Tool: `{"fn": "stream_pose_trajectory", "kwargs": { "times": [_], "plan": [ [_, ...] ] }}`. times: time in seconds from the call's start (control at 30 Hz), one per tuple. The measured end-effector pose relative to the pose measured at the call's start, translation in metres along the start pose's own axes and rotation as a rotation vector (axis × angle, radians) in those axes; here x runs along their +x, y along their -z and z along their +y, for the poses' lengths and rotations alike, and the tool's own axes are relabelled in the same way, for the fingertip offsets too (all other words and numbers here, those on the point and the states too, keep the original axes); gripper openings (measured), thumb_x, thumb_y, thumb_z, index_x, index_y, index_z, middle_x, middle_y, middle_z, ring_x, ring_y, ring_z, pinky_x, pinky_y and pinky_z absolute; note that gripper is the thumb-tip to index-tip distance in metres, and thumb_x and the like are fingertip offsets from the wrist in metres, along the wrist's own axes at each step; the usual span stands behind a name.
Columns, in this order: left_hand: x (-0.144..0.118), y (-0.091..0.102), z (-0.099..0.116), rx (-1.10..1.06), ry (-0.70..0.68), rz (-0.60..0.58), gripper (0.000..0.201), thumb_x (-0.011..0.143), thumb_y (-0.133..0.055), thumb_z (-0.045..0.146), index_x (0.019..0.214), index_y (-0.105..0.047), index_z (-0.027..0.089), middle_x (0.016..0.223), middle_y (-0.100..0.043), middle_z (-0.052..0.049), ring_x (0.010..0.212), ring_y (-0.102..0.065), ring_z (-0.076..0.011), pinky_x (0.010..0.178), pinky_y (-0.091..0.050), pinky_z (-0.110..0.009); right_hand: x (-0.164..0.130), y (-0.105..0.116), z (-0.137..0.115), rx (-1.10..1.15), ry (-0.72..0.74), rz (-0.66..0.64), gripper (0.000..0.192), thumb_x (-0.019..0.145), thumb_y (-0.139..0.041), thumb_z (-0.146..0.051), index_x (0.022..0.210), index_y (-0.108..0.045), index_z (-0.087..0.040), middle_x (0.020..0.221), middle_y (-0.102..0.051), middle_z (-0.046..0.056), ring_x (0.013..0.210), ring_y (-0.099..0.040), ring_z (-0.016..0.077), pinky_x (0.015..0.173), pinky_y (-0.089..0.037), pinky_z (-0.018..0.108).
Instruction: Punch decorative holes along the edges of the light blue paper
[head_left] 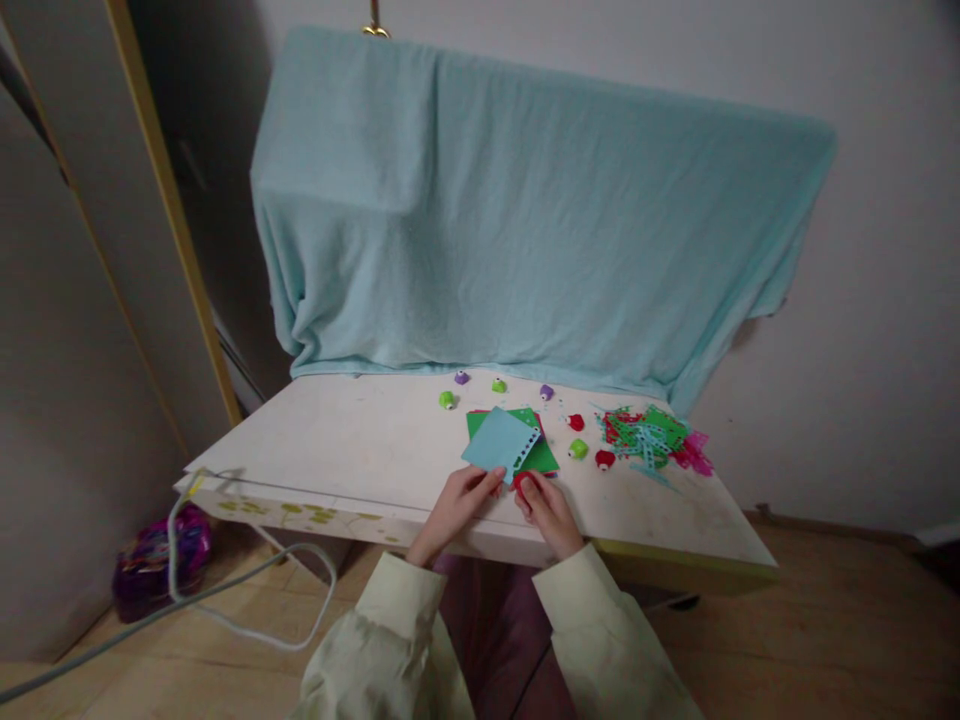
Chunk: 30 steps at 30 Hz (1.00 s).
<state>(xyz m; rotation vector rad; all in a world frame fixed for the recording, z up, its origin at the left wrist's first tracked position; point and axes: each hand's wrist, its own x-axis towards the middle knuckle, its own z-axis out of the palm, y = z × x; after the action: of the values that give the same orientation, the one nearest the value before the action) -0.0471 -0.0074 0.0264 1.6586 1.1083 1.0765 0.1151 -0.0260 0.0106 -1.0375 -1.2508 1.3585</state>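
Note:
In the head view, my left hand (pixel 469 497) is closed, pinching the near corner of a light blue square sheet of paper (pixel 495 438). A row of small punched holes runs along the sheet's right edge. My right hand (pixel 546 505) is wrapped round a small red craft punch (pixel 523 482) close to that edge; the fingers hide part of it. Whether the punch touches the paper I cannot tell. Beneath the blue sheet lie green paper (pixel 541 457) and some red paper, mostly covered.
Several small punches lie about the white tabletop (pixel 360 430), such as a purple one (pixel 547 393), a green one (pixel 577 448) and a red one (pixel 604 459). Punched paper scraps (pixel 649 438) are heaped at the right. A light blue cloth (pixel 540 220) hangs behind; a cable (pixel 225 585) loops at the left.

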Motion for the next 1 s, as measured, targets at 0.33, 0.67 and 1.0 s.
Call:
{"fn": "stream_pose_trajectory", "kwargs": {
  "times": [0.33, 0.67, 1.0],
  "plan": [
    [-0.0014, 0.0000, -0.0027, 0.012, -0.018, 0.019, 0.047, 0.085, -0.043, 0.051, 0.063, -0.062, 0.014, 0.060, -0.060, 0.000, 0.062, -0.053, -0.0149, 0.062, -0.039, -0.023, -0.0030, -0.0007, -0.0035, -0.001, 0.023, -0.012, 0.038, 0.080, -0.052, -0.057, 0.082, -0.054, -0.019, 0.057, -0.040, -0.005, 0.045, -0.027, 0.0081, 0.042, -0.015, 0.022],
    [0.0000, -0.0001, -0.0038, 0.010, -0.008, 0.019, 0.048, 0.084, -0.044, 0.054, 0.063, -0.062, 0.014, 0.059, -0.057, 0.000, 0.061, -0.050, -0.0141, 0.060, -0.038, -0.022, -0.0035, -0.0045, -0.0059, -0.064, 0.085, -0.046, 0.035, 0.083, -0.051, -0.053, 0.081, -0.054, -0.018, 0.059, -0.040, -0.004, 0.050, -0.030, 0.0094, 0.044, -0.019, 0.023],
    [-0.0009, 0.0036, -0.0099, -0.040, -0.003, -0.019, 0.044, 0.086, -0.046, 0.047, 0.061, -0.059, 0.014, 0.059, -0.057, 0.001, 0.063, -0.052, -0.0143, 0.063, -0.036, -0.023, -0.0040, 0.0012, -0.0055, -0.108, 0.088, -0.126, 0.033, 0.086, -0.050, -0.048, 0.082, -0.055, -0.017, 0.060, -0.035, -0.005, 0.050, -0.028, 0.0088, 0.045, -0.018, 0.023]
  ]
}}
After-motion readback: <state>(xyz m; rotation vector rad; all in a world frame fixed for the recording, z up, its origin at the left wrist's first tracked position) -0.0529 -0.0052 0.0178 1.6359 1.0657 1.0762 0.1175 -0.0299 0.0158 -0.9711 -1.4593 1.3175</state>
